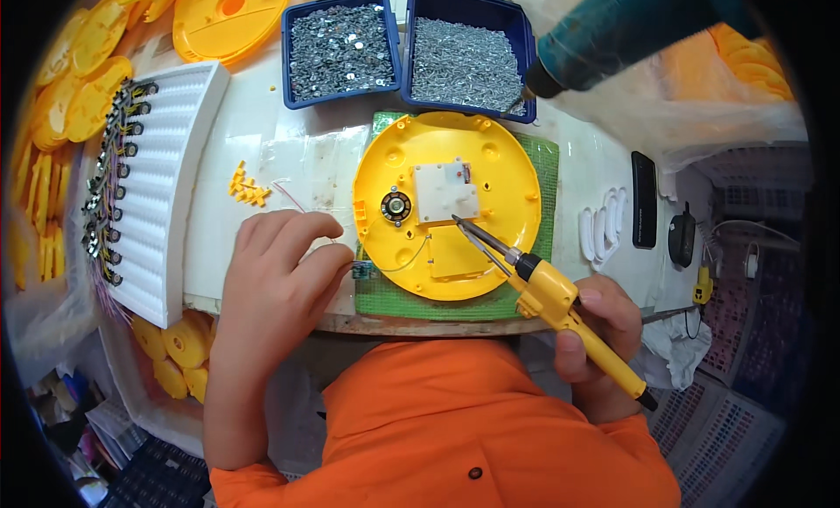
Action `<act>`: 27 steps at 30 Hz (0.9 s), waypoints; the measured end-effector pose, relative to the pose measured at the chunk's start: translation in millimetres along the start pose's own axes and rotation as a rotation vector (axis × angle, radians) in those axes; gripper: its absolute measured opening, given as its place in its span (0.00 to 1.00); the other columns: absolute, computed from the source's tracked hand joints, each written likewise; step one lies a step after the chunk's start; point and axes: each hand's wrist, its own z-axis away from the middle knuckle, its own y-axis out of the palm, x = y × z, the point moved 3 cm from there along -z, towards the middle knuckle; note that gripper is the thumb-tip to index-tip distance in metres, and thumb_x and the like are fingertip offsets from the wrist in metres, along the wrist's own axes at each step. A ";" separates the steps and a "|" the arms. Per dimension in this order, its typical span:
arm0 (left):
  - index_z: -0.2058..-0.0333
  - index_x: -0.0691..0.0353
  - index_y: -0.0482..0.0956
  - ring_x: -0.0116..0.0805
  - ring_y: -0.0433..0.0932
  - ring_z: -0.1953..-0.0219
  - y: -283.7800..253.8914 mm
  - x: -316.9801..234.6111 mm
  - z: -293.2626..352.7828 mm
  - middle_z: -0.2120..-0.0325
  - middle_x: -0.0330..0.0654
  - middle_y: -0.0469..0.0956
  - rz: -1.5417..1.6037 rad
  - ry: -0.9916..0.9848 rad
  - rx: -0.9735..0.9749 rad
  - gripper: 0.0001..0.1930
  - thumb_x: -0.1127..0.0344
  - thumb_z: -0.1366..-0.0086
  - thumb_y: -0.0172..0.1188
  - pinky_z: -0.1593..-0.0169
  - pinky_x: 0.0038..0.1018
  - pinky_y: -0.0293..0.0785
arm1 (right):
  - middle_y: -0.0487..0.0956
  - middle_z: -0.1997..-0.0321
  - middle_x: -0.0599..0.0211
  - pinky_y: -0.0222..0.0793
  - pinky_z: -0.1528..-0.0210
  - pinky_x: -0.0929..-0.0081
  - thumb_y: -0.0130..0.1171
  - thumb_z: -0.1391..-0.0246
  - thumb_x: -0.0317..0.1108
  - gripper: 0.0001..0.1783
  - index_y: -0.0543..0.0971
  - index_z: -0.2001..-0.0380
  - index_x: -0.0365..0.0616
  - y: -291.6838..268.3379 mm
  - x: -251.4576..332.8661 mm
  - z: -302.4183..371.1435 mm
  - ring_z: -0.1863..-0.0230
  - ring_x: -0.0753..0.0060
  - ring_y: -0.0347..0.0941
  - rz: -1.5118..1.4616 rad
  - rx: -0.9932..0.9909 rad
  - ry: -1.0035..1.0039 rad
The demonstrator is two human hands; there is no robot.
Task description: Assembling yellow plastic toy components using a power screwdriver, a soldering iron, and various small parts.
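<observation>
My left hand (pixel 284 272) is closed in a pinch at the left rim of a round yellow plastic shell (pixel 512 180), on a thin pale wire (pixel 287 193). Just below those fingertips sits a small green circuit board (pixel 362 270), partly hidden, with a thin wire running across the shell. My right hand (pixel 604 320) grips a yellow soldering iron (pixel 549 294). Its pointed metal tip is over the lower edge of a white gearbox-like block (pixel 437 197) inside the shell; I cannot tell whether they touch. Left of the block is a small round black speaker (pixel 395 207).
The shell lies on a green mat (pixel 544 219). Blue bins of metal discs (pixel 341 53) and screws (pixel 464 66) stand behind. A teal power driver (pixel 630 35) hangs at upper right. A white foam tray (pixel 157 193) with wired parts, yellow bits (pixel 248 186) and a black phone (pixel 644 200) flank the work.
</observation>
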 end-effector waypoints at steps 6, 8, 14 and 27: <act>0.68 0.60 0.78 0.48 0.77 0.47 -37.0 -4.2 16.7 0.52 0.42 0.79 -0.161 -0.106 -0.016 0.09 0.75 0.49 0.68 0.43 0.42 0.70 | 0.77 0.77 0.64 0.68 0.78 0.70 0.65 0.44 0.36 0.22 0.72 0.49 0.38 -12.3 -6.6 18.5 0.81 0.66 0.71 0.007 -0.018 0.047; 0.68 0.63 0.77 0.52 0.74 0.41 -55.7 4.3 27.7 0.49 0.48 0.78 -0.217 -0.184 -0.038 0.10 0.80 0.49 0.67 0.41 0.42 0.70 | 0.77 0.73 0.63 0.67 0.75 0.73 0.65 0.43 0.36 0.23 0.71 0.49 0.37 -18.4 -9.0 29.3 0.78 0.69 0.71 -0.057 -0.049 0.107; 0.66 0.65 0.75 0.46 0.76 0.44 -56.0 15.7 44.7 0.51 0.56 0.78 0.691 -0.394 -0.472 0.09 0.75 0.41 0.67 0.40 0.38 0.71 | 0.76 0.66 0.61 0.65 0.70 0.76 0.67 0.43 0.33 0.23 0.70 0.47 0.38 -27.6 -7.1 51.5 0.72 0.75 0.68 -0.194 -0.140 0.259; 0.65 0.63 0.79 0.45 0.79 0.67 50.0 -69.7 -45.2 0.68 0.45 0.78 0.420 -0.072 -0.014 0.08 0.77 0.42 0.69 0.66 0.36 0.75 | 0.76 0.72 0.63 0.66 0.74 0.75 0.68 0.45 0.32 0.23 0.71 0.49 0.38 -26.3 -0.7 68.9 0.77 0.74 0.69 -0.132 -0.186 0.281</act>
